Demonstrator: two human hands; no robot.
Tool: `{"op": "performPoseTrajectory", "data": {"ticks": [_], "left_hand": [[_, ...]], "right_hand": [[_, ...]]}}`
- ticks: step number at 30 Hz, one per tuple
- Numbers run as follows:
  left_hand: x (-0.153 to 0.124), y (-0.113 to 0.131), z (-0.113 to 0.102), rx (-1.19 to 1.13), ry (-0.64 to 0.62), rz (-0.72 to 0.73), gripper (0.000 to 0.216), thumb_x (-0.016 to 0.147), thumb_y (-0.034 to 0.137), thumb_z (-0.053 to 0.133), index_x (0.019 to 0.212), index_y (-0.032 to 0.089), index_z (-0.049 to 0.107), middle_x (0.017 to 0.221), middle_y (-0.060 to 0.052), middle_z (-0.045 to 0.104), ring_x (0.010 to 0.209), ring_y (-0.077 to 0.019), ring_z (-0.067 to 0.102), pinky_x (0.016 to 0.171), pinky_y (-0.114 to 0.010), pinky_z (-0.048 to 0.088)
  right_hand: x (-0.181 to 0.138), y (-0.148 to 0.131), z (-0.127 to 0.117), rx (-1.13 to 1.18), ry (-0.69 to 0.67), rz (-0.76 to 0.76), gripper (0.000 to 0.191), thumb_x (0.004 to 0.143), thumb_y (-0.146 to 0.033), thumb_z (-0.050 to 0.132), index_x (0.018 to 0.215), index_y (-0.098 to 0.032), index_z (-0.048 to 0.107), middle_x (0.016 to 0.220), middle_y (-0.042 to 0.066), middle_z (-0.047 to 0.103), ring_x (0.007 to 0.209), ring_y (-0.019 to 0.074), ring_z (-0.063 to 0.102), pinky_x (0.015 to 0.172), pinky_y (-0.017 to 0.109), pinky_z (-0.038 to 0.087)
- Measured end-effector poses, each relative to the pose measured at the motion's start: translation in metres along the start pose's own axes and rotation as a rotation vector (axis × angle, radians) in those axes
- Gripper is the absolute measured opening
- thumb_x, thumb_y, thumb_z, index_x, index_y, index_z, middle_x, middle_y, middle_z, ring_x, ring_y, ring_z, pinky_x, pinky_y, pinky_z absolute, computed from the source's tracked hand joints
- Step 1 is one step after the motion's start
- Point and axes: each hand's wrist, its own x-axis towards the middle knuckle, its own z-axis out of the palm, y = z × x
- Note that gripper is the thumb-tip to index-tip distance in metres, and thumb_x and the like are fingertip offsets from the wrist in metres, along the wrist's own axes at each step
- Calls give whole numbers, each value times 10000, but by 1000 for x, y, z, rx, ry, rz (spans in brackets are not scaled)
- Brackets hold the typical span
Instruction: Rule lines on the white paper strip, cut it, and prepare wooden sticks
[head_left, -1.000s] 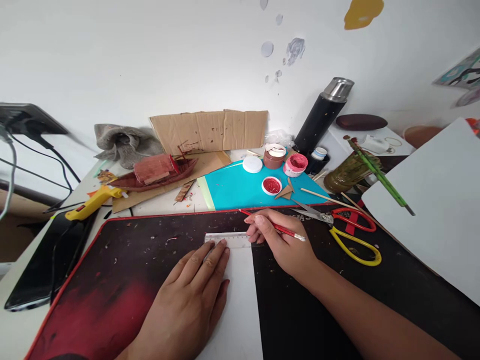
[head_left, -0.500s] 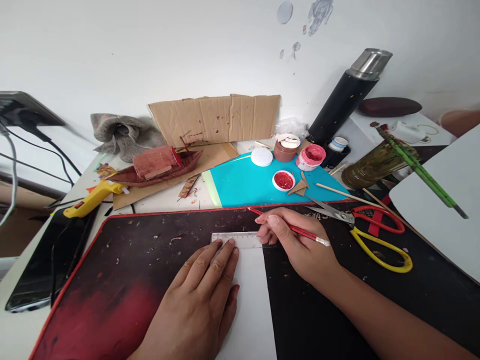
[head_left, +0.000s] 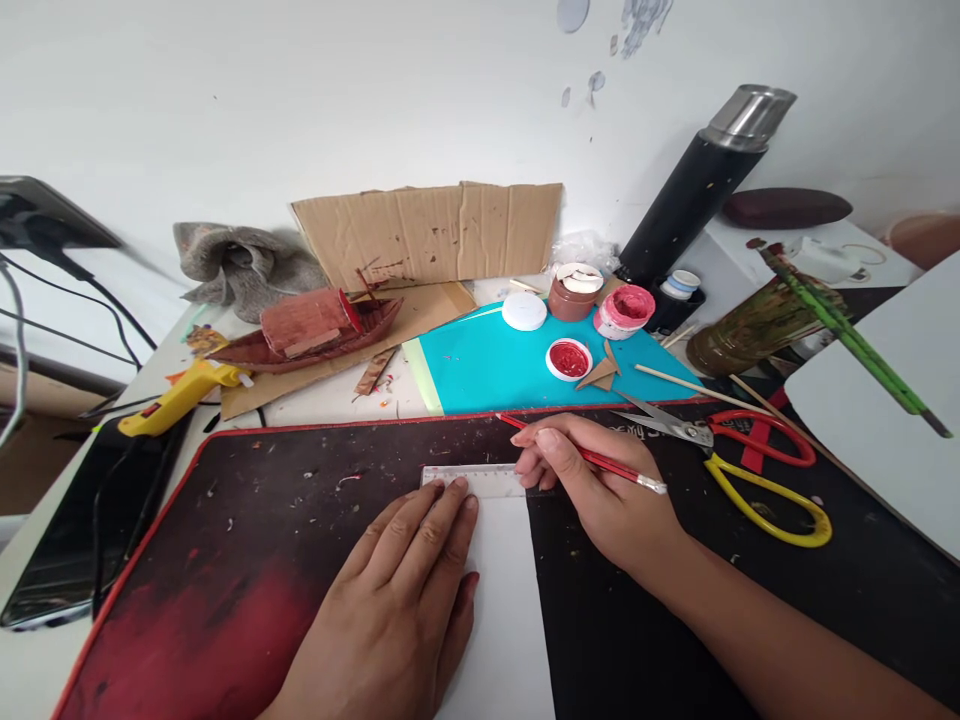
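My left hand lies flat with fingers stretched out, pressing a clear ruler onto a white sheet on the black and red mat. My right hand pinches a red pencil, held nearly level with its tip pointing left past the ruler's right end. Both hands sit close together at the sheet's top edge.
Red and yellow scissors lie right of my right hand. Behind the mat are a teal sheet, open paint pots, a black flask, a brown model boat, cardboard, a yellow glue gun and a white board.
The view has shifted slightly left and down, so objects sit further right in frame. Both hands keep their grip and place on the ruler and pencil.
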Motion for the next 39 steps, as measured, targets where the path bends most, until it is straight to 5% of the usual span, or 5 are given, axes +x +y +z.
{"op": "performPoseTrajectory", "data": {"ticks": [39], "left_hand": [[0,-3,0,-9,-9,-6,385,1092,239,470,1375,90,685,1415,-109,746,1271,-275,636,1117,-408,456]], "right_hand": [[6,0,2,-38,-2,0,352,1120,-434,561,985,-207,793,807,39,789,663,162,724,609,279,591]]}}
